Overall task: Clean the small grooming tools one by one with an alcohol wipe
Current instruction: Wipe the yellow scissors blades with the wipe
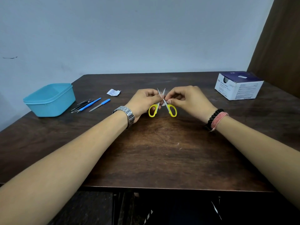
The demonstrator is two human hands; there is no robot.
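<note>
Small scissors with yellow handles (172, 110) are held spread apart above the middle of the table, blade tips pointing away from me. My left hand (142, 103) pinches the scissors near the pivot. My right hand (186, 101) pinches the other blade with curled fingers, and a bit of white wipe (162, 103) shows between the blades. To the left lie a blue-handled tool (90, 103), a blue-handled nail file (100, 104) and dark tweezers (81, 105).
A light blue plastic tub (50, 99) stands at the table's left. A torn wipe sachet (113, 92) lies behind the tools. A blue and white box of alcohol swabs (238, 86) sits at the back right. A brown curtain (279, 38) hangs at the right.
</note>
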